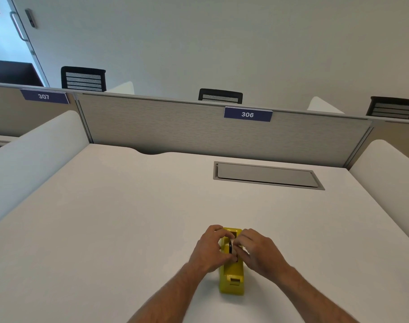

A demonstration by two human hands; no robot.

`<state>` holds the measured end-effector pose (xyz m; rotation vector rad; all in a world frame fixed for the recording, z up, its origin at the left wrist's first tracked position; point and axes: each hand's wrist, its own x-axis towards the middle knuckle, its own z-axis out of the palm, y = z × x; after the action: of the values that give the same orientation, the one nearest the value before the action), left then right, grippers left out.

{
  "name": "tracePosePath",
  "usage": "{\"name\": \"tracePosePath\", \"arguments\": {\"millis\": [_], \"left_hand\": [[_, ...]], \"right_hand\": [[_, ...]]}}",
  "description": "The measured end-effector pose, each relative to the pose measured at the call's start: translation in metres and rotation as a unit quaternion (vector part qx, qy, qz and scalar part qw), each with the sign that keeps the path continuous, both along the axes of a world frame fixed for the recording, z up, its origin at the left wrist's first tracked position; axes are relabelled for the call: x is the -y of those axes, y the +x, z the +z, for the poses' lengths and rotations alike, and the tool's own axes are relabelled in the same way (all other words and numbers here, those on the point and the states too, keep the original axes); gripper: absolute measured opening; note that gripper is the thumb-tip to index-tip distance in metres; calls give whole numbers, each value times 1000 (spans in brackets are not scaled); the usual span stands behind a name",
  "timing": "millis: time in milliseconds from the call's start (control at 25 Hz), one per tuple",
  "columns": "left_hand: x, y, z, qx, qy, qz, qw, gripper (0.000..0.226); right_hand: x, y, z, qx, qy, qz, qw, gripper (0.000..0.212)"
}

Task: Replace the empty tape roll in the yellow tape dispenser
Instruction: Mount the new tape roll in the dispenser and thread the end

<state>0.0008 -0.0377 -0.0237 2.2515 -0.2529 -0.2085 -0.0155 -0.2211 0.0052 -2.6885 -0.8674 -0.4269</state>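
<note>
The yellow tape dispenser (231, 279) stands on the white desk (129, 217), its cutter end toward me. My left hand (210, 249) wraps the dispenser's left side, fingers curled over the top. From the other side my right hand (254, 250) pinches at the roll slot. Between the fingertips shows a dark round edge, the tape roll (230, 247) or its hub, sitting in the slot. Fingers hide most of the roll, so whether it carries tape cannot be told.
A grey cable hatch (266, 174) is set into the desk at the back right. A grey partition (175, 127) with a "306" label closes the far side, and white side dividers (35, 148) flank the desk. Black chair backs rise behind the partition.
</note>
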Motion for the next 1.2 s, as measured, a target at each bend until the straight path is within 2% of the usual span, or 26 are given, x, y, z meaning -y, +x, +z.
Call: {"name": "tracePosePath", "arguments": {"millis": [600, 760, 960, 1200], "left_hand": [[1, 1, -1, -13, 8, 7, 1000, 60], [-6, 0, 0, -9, 5, -27, 1000, 77], [-19, -1, 2, 15, 127, -76, 989, 109], [-23, 0, 3, 53, 229, -133, 963, 112]], "right_hand": [[-11, 4, 18, -31, 25, -89, 995, 9], [-8, -6, 16, -37, 11, -76, 996, 7], [-5, -23, 11, -33, -12, -66, 997, 4], [-6, -34, 14, -21, -21, -56, 998, 8]]}}
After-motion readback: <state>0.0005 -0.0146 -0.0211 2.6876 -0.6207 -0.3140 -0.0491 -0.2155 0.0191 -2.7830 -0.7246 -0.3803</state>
